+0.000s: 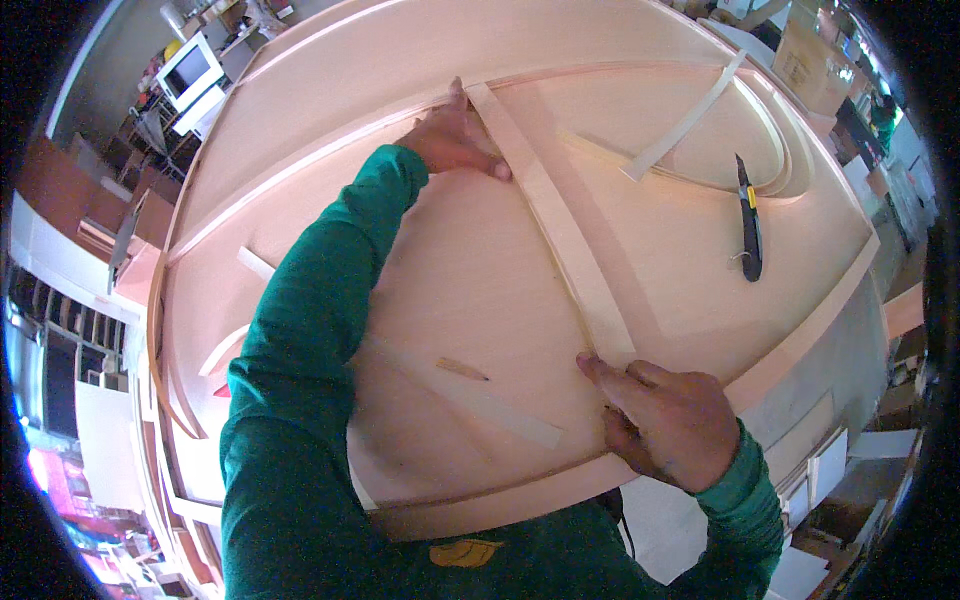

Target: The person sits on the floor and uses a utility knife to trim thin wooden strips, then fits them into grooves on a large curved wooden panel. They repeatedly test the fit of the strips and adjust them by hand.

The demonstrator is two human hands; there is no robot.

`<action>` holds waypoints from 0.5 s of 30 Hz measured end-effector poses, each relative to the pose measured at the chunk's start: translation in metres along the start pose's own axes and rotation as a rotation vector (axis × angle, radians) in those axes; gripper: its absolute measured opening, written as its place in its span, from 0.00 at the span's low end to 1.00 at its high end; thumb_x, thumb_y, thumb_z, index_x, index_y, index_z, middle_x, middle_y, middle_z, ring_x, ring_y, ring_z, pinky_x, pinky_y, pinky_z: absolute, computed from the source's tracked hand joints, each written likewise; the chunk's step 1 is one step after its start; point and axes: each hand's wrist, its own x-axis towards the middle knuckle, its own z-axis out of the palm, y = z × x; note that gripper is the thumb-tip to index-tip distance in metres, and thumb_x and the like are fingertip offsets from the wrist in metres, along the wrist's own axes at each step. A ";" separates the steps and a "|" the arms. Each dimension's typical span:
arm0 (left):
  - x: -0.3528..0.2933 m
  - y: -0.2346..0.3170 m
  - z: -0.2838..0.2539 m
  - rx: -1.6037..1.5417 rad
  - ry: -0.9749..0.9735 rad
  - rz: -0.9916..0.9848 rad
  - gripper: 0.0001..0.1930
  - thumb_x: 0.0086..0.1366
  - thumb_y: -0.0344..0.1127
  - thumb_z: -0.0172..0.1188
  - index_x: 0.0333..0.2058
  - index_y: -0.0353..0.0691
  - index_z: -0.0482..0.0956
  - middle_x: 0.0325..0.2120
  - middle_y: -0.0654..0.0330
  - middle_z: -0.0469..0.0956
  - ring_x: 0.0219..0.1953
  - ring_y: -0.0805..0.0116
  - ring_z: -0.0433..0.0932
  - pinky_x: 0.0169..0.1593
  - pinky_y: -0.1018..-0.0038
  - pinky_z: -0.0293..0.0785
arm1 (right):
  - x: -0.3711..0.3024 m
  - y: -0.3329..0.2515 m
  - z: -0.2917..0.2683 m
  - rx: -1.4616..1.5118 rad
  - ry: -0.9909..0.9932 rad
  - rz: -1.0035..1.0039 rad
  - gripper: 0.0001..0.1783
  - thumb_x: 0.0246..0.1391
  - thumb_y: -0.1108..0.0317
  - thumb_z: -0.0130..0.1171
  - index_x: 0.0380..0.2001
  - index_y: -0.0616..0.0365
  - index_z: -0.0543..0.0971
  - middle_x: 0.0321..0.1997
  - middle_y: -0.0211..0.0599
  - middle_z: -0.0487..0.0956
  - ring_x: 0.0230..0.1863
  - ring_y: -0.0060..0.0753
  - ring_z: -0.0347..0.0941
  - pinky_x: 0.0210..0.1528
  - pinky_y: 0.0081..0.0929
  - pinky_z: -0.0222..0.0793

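A pale wooden slat (560,225) runs from the far rail to the near edge of a large wooden panel (430,270). My left hand (450,140) rests at the slat's far end, one finger stretched up over the rail and another digit spread against the slat's side. At the near end, my right hand (675,415) has its fingers closed around the slat's tip, just above the panel's rim. A short pencil (463,370) lies on the panel between my arms. To the right of the slat lies a black and yellow utility knife (749,220), its blade extended.
A thin pale strip (690,115) lies across curved wooden bands (780,140) at the far right. Another flat strip (500,405) lies near the pencil. Raised rims border the panel. Beyond it stand a white monitor (190,70) and cardboard boxes (810,60).
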 end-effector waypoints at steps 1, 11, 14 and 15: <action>0.002 -0.004 0.001 0.003 -0.005 0.024 0.94 0.30 0.71 0.86 0.74 0.15 0.27 0.73 0.30 0.61 0.78 0.34 0.55 0.81 0.62 0.48 | -0.001 0.001 0.001 0.010 -0.022 0.017 0.36 0.47 0.71 0.69 0.64 0.51 0.79 0.32 0.38 0.79 0.30 0.46 0.81 0.33 0.41 0.80; 0.009 0.000 -0.004 -0.170 -0.123 0.318 0.85 0.39 0.67 0.85 0.77 0.29 0.30 0.77 0.39 0.53 0.80 0.42 0.50 0.82 0.54 0.41 | 0.006 0.026 0.001 0.016 -0.013 -0.088 0.16 0.46 0.71 0.66 0.41 0.51 0.88 0.32 0.41 0.78 0.34 0.50 0.79 0.35 0.48 0.75; -0.001 0.021 -0.012 -0.285 -0.148 0.405 0.81 0.43 0.65 0.85 0.79 0.36 0.32 0.79 0.43 0.48 0.81 0.45 0.47 0.82 0.52 0.41 | 0.027 0.034 -0.016 -0.110 -0.032 -0.239 0.08 0.45 0.65 0.65 0.30 0.51 0.87 0.39 0.46 0.80 0.45 0.54 0.80 0.44 0.51 0.75; -0.002 0.027 -0.012 -0.318 -0.151 0.437 0.80 0.45 0.64 0.85 0.79 0.38 0.33 0.79 0.45 0.47 0.81 0.46 0.46 0.82 0.52 0.41 | 0.031 0.035 -0.020 -0.185 -0.003 -0.329 0.07 0.45 0.62 0.65 0.27 0.51 0.87 0.41 0.48 0.81 0.50 0.56 0.80 0.47 0.53 0.76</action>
